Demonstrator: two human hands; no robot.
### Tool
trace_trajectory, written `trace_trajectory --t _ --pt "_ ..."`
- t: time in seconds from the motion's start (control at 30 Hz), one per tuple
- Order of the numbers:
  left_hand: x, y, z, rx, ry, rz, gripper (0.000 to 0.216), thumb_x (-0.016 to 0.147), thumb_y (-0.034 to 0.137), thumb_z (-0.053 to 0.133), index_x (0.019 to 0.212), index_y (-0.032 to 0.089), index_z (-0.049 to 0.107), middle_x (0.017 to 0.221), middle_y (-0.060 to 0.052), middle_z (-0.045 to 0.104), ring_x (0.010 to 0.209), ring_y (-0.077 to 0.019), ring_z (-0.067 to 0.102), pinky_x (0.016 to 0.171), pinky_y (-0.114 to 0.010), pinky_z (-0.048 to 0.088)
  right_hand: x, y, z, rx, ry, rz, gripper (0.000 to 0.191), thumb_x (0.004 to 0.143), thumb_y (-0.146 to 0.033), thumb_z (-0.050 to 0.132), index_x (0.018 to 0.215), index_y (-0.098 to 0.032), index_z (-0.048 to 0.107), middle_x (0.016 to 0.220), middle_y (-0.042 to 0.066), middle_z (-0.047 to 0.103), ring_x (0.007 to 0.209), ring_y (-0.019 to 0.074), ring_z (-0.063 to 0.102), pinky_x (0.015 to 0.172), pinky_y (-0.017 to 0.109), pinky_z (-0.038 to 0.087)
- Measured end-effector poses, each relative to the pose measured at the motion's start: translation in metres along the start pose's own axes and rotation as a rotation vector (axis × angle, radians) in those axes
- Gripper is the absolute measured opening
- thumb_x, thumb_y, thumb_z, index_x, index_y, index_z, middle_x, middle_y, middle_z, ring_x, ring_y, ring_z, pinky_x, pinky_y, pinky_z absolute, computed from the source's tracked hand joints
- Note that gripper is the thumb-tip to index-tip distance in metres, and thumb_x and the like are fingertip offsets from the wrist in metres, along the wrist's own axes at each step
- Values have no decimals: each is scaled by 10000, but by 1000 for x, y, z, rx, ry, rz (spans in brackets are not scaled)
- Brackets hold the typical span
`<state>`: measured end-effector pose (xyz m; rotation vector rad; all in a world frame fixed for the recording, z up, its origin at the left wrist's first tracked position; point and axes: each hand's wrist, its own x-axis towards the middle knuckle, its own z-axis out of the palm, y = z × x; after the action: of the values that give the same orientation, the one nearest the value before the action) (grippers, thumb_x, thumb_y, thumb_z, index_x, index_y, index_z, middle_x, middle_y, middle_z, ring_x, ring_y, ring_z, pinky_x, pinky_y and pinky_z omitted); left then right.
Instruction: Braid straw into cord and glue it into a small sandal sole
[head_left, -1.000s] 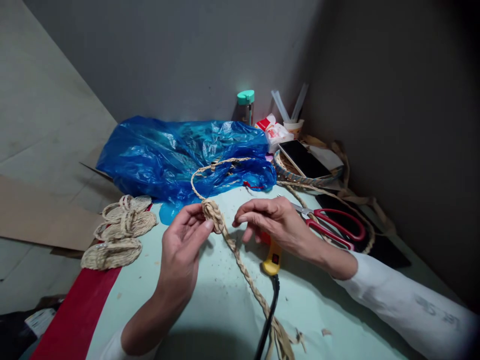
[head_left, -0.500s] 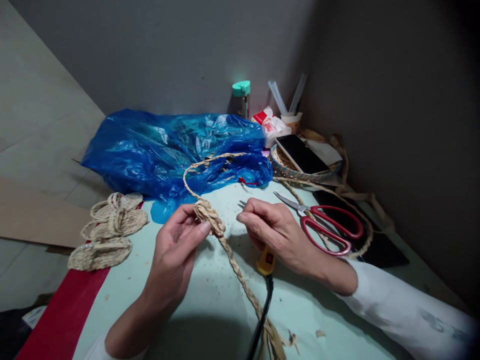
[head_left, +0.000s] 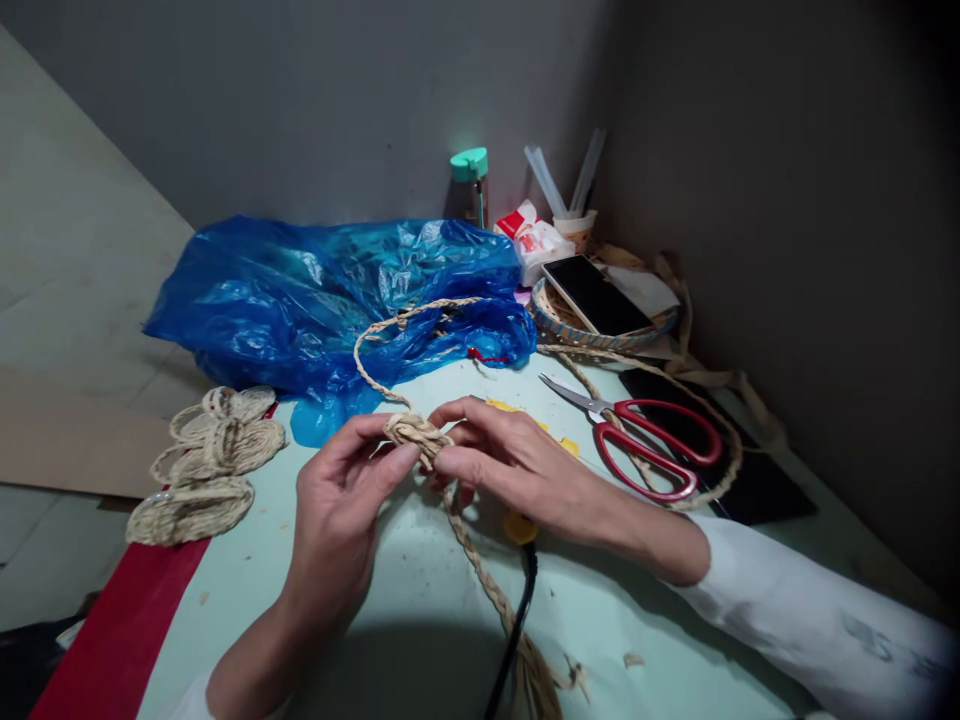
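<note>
A small coiled piece of braided straw cord (head_left: 415, 432) sits between my two hands. My left hand (head_left: 337, 490) pinches its left side between thumb and fingers. On its right side, the thumb and fingers of my right hand (head_left: 517, 462) press against it. From the coil, one end of the braid (head_left: 365, 345) loops up towards the blue bag, and another braided length (head_left: 480, 570) runs down to loose straw ends. Partly hidden under my right hand lies a yellow tool (head_left: 519, 527) with a black cord (head_left: 521, 600).
Small woven straw slippers (head_left: 191, 512) lie at the left. A blue plastic bag (head_left: 300, 290) spreads across the back. Red-handled scissors (head_left: 660, 440) rest at the right, near a phone (head_left: 600, 295) on a woven basket (head_left: 555, 322). Behind stand a green-lidded bottle (head_left: 469, 165) and a cup (head_left: 576, 228) of translucent sticks.
My right hand has moved left, from above the yellow tool onto the coiled straw piece. My left hand keeps its hold. The whole view has shifted slightly.
</note>
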<state>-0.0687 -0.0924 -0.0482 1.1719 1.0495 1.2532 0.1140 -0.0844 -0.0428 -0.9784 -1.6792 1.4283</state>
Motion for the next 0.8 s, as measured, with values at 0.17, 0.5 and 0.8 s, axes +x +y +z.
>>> trace_trajectory --t 0.17,0.5,0.8 --pt "-2 -4 -2 108 -29 -44 108 853 270 716 954 237 700 936 4 709 802 -129 646 737 -232 512 1 3 7 181 -24 32 229 973 -352 503 1048 -146 568 847 51 675 692 144 649 667 283 548" --pt "9 4 -8 175 -53 -35 150 869 312 694 975 208 711 815 4 664 651 -101 589 640 -219 494 0 6 3 252 -149 50 296 1015 -365 445 991 -129 624 836 45 644 673 121 628 647 257 541" --pt "4 5 -8 361 -31 68 89 848 273 708 924 229 720 748 44 699 573 -98 634 587 -205 526 -4 -1 9 -46 -89 75 278 1002 -386 483 928 -166 634 670 -30 600 520 60 557 493 152 430"
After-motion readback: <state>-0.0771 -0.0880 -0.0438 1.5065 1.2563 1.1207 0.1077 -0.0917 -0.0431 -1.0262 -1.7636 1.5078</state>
